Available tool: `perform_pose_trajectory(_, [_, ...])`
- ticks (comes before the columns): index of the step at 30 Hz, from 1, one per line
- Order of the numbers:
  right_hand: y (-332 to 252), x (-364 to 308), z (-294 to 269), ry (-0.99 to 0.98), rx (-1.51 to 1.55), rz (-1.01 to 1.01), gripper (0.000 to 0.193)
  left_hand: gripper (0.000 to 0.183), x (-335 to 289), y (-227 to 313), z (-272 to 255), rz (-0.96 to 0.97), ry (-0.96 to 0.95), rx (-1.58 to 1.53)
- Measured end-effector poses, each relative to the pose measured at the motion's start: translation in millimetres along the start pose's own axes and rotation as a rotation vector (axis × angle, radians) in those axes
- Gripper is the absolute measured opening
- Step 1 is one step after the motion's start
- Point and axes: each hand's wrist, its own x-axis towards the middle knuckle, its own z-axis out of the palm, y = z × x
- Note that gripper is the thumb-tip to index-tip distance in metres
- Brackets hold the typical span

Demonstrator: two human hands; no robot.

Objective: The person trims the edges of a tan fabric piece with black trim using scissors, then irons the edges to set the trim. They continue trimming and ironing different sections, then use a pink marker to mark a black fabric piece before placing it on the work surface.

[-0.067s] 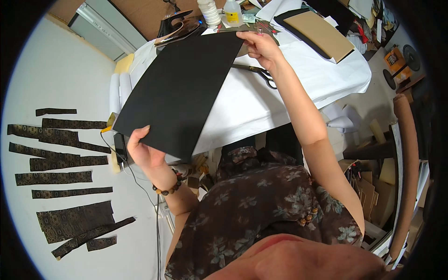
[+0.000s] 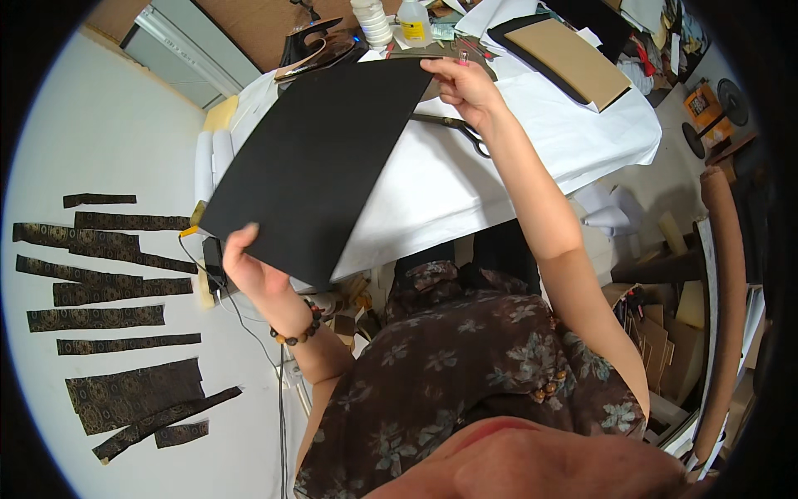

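A large flat black sheet [image 2: 320, 162], cardboard or fabric-like, is held tilted above the white-covered table. Its near left edge lies in my left hand [image 2: 258, 262], thumb on top and the other fingers hidden beneath. At the far right corner, my right hand [image 2: 465, 87] pinches the sheet between thumb and fingers. Dark scissors [image 2: 453, 123] lie on the white cloth [image 2: 573, 137] by my right wrist, their blades partly covered by the sheet.
An iron [image 2: 320, 54], a white ribbed bottle [image 2: 371, 23] and a clear bottle [image 2: 413, 25] stand at the table's back. Far right lies a tan board [image 2: 569, 62] on black material. Patterned dark strips [image 2: 96, 318] hang on the left wall, near a cable [image 2: 237, 308].
The sheet's near corner has shifted slightly left and its far edge dips a little. Both hands keep hold of it, almost in place.
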Motion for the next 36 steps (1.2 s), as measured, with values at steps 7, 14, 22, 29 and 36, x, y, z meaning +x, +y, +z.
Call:
perform_pose_trajectory(7, [50, -71, 84, 0.166, 0.176, -0.16, 0.043, 0.109, 46, -100, 2, 0.492, -0.188, 0.408])
perform_pose_trajectory(14, [67, -100, 89, -0.047, -0.137, -0.242, 0.023, 0.035, 56, -81, 28, 0.434, 0.491, 0.099])
perform_pose_trajectory(22, [61, -117, 73, -0.26, -0.268, 0.02, 0.068, 0.035, 48, -64, 43, 0.401, 0.497, 0.113])
perform_pose_trajectory(29, [48, -126, 76, -0.202, -0.369, -0.087, 0.065, 0.029, 49, -62, 44, 0.373, 0.481, 0.072])
perform_pose_trajectory(36, [51, -127, 74, -0.188, -0.359, -0.117, 0.064, 0.03, 47, -65, 48, 0.363, 0.483, 0.073])
